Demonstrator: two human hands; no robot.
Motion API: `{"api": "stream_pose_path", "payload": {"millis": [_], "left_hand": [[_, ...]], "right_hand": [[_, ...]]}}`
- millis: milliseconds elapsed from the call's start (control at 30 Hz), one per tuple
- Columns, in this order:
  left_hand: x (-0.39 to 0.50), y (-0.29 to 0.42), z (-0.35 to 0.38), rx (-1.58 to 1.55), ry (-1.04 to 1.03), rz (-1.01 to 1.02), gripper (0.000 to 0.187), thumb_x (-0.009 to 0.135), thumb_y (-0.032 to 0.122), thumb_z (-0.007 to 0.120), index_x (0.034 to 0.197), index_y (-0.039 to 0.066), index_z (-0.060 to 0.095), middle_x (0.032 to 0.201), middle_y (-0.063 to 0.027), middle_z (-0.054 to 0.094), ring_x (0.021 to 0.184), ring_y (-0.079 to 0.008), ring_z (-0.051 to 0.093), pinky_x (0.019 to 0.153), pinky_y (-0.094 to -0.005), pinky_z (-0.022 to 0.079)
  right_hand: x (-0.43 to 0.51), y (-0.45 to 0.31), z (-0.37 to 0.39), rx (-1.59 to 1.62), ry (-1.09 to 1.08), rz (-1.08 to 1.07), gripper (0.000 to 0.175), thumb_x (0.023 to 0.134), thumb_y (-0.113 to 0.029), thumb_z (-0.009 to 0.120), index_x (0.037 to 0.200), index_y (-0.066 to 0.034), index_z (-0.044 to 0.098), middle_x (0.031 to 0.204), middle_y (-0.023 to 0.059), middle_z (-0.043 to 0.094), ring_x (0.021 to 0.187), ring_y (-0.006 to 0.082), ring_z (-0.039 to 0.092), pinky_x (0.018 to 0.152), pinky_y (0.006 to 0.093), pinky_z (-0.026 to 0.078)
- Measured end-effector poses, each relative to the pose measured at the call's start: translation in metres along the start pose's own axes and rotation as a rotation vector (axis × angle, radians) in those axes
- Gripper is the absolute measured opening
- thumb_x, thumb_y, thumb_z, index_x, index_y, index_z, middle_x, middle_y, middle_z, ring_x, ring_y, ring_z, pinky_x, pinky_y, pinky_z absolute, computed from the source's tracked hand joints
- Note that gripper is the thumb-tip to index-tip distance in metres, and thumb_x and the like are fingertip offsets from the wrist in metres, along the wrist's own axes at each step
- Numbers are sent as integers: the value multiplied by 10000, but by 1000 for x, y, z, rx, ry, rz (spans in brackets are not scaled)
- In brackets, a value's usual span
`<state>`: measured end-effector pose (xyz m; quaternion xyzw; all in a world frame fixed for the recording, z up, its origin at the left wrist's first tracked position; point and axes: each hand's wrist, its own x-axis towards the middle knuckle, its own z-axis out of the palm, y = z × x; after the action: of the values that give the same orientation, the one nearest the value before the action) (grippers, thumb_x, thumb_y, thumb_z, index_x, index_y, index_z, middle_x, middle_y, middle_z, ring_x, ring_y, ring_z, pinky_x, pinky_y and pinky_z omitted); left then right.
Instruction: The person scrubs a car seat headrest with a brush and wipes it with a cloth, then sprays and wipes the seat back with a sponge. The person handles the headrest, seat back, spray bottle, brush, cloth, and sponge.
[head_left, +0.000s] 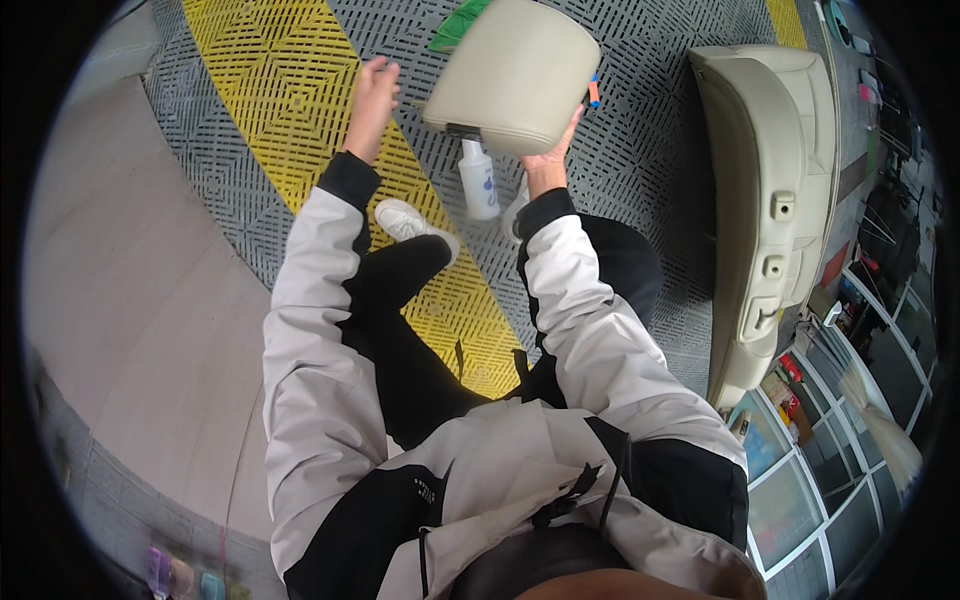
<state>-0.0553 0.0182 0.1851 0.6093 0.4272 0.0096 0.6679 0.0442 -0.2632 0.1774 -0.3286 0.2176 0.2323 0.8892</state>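
Observation:
A cream upholstered car seat headrest (517, 71) is tilted in front of me, with a dark opening at its lower left corner. My right hand (551, 154) supports it from underneath at the lower right; most of its fingers are hidden behind the headrest. To the left, apart from the headrest, my left hand (375, 101) is raised with loosely bent fingers and nothing in it. A translucent white plastic bottle (478, 184) is below the headrest, its top hidden. Green material (459, 26) shows behind the headrest, and a small orange and blue object (594, 91) peeks past its right edge.
A cream car seat backrest (750, 225) stands on the right on the grey and yellow slatted floor tiles (300, 97). A pale, wide board-like surface (135, 262) lies at left. White-framed glass panels (795, 487) are at lower right. My white shoe (405, 221) is near the bottle.

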Motion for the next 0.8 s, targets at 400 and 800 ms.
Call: {"api": "stream_pose_path", "payload": {"millis": [400, 800], "left_hand": [[-488, 190, 76, -908, -602, -860, 955, 1042, 724, 565, 1662, 29, 353, 1649, -237, 469, 1511, -385, 485, 1245, -583, 397], [-953, 318, 111, -440, -930, -842, 774, 971, 181, 756, 1648, 67, 398, 1625, -176, 510, 1497, -382, 502, 1234, -620, 419]], "right_hand": [[-439, -222, 79, 80, 128, 141, 921, 806, -391, 940, 1547, -25, 534, 1478, 158, 645, 1361, 336, 604, 1193, 527, 470], [-965, -411, 52, 451, -118, -212, 999, 867, -555, 871, 1637, -55, 478, 1659, 164, 521, 1522, 361, 478, 1309, 585, 301]]}}
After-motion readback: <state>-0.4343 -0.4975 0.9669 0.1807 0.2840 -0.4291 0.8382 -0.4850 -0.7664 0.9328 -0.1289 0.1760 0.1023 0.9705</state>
